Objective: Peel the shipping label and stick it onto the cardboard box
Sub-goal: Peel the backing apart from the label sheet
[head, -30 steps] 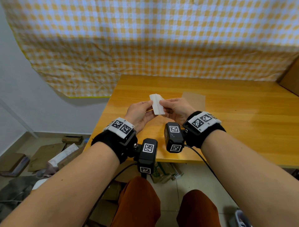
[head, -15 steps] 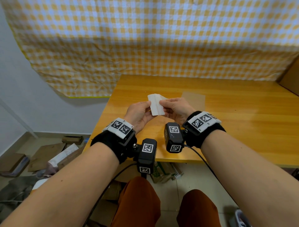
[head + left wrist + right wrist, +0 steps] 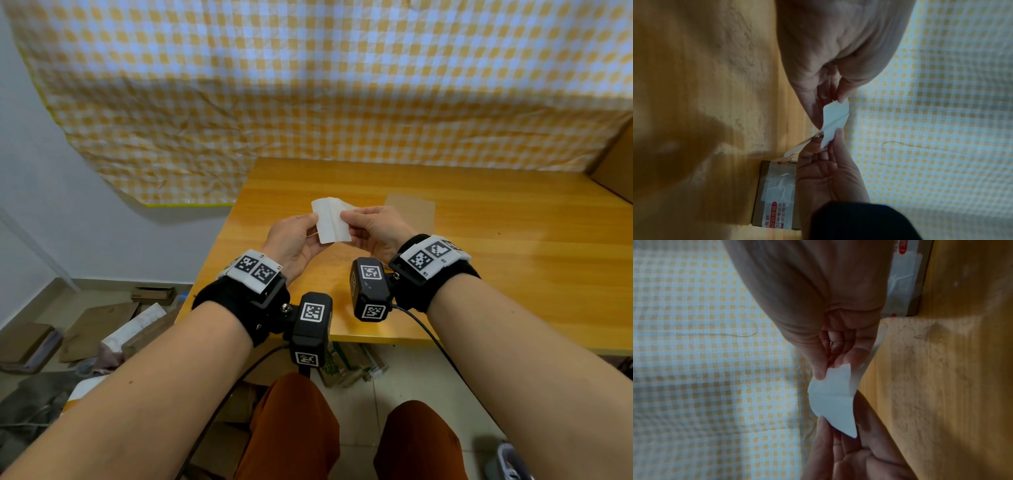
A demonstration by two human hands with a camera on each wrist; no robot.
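Observation:
A small white shipping label sheet (image 3: pixel 332 222) with a crease down its middle is held up above the wooden table (image 3: pixel 513 274). My left hand (image 3: pixel 313 219) pinches its left edge and my right hand (image 3: pixel 346 216) pinches its right edge. In the left wrist view the label (image 3: pixel 835 120) spans between the left hand (image 3: pixel 838 97) and the right hand (image 3: pixel 836 134), with a thin layer trailing off behind it. The right wrist view shows the label (image 3: pixel 832 400) curved. The flat cardboard box (image 3: pixel 411 212) lies on the table behind my right hand, its top (image 3: pixel 774 194) taped.
A yellow checked cloth (image 3: pixel 308 85) hangs on the wall behind the table. A bigger cardboard box (image 3: pixel 613 164) stands at the far right edge. Cardboard scraps and clutter (image 3: pixel 102 329) lie on the floor left of the table.
The label now spans wider between the hands, its right edge drawn a little to the right. Both hands stay almost where they were.

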